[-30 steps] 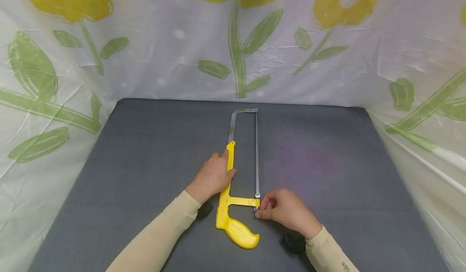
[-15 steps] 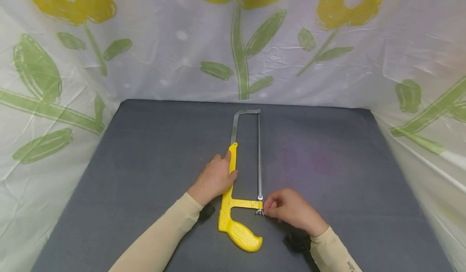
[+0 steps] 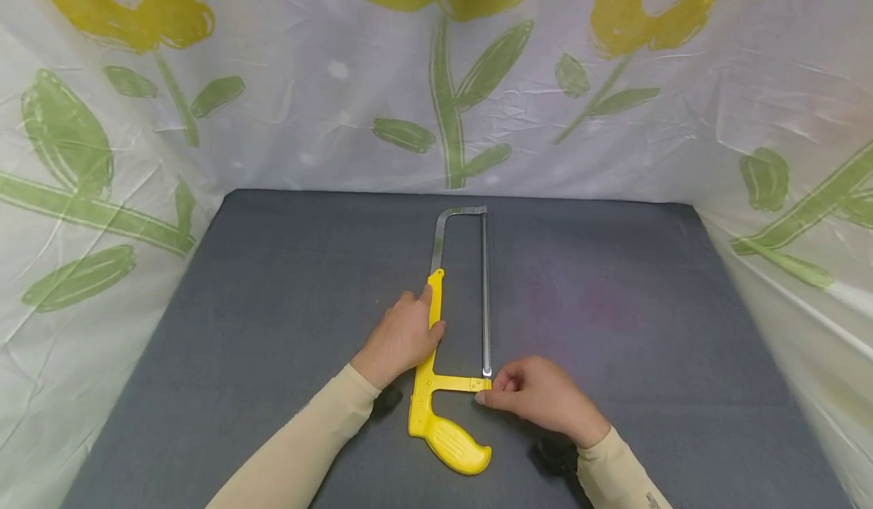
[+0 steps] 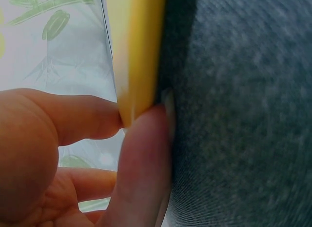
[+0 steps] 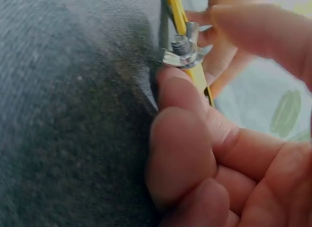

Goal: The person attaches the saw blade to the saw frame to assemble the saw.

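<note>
A hacksaw (image 3: 452, 446) with a yellow handle and a silver front frame lies flat on the dark grey table, its blade side (image 3: 486, 289) toward the right. My left hand (image 3: 402, 335) grips the yellow frame bar, thumb on one side and fingers on the other; the left wrist view shows the bar (image 4: 139, 51) pinched. At the end of the yellow crosspiece (image 3: 457, 382), my right hand (image 3: 546, 395) has thumb and curled fingers about a metal wing nut (image 5: 181, 47) on a threaded bolt. The thumb hides that nut in the head view.
The dark grey cloth-covered table (image 3: 307, 266) extends around the saw. A white curtain (image 3: 286, 130) printed with yellow flowers and green leaves hangs behind and at both sides. Black wrist devices show under both wrists, one (image 3: 555, 454) near the right sleeve.
My right hand drew back to the right half a second ago, baring the wing nut, and now its thumb is over the nut again. The left hand keeps its grip on the saw.
</note>
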Demonstrator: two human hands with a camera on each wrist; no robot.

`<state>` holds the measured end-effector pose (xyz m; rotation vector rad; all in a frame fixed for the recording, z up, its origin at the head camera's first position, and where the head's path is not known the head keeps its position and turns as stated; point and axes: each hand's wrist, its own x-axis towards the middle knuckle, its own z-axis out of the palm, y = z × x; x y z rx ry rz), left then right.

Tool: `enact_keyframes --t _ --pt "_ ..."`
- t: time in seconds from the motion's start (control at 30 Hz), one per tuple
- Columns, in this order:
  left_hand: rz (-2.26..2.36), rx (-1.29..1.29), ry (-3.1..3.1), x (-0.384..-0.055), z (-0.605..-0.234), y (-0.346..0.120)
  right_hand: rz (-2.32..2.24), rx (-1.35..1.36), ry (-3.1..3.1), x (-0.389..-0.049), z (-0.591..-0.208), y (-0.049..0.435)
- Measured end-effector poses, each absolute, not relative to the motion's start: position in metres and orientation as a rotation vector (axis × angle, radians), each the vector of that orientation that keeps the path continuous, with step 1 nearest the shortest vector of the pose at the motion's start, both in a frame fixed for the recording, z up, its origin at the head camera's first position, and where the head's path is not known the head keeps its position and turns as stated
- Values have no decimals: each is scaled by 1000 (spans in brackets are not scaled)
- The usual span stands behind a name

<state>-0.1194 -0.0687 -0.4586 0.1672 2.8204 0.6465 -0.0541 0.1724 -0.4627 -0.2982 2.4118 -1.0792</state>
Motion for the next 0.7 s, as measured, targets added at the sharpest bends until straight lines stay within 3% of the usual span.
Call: enact_keyframes --t 0.7 --pt "655 181 2821 -120 -459 -69 -1089 -302 2376 -56 -466 174"
